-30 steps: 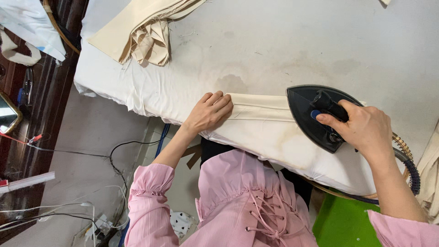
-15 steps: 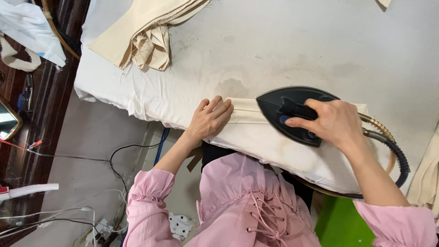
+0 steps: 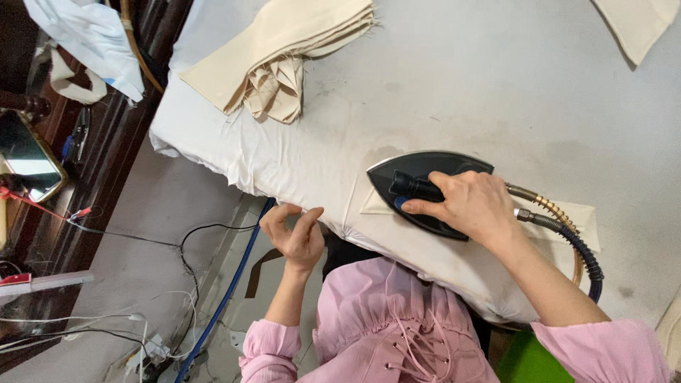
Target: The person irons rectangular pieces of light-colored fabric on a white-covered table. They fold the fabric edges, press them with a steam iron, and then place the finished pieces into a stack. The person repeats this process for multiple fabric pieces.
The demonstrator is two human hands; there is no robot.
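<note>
Two hands work at the padded ironing table, whose white cover fills the upper and right part of the frame. The right hand is closed firmly around the handle of the black steam iron, right of centre, its soleplate flat on a narrow cream fabric strip that lies along the table's near edge. The left hand hangs just off that edge at lower centre, fingers loosely curled and holding nothing, apart from the cloth. With no hand pinning the strip, the iron could likely drag or bunch it and press in a crease. Should the iron sit long in one spot, scorching seems possible; the cover already shows brownish marks near it. A braided hose and dark cord loop behind the wrist toward the right edge, and they could catch the pink sleeve or tug the iron sideways. At upper centre a pile of folded cream fabric pieces lies well apart from the iron. Loose cables trail over the floor at lower left, a tripping risk.
</note>
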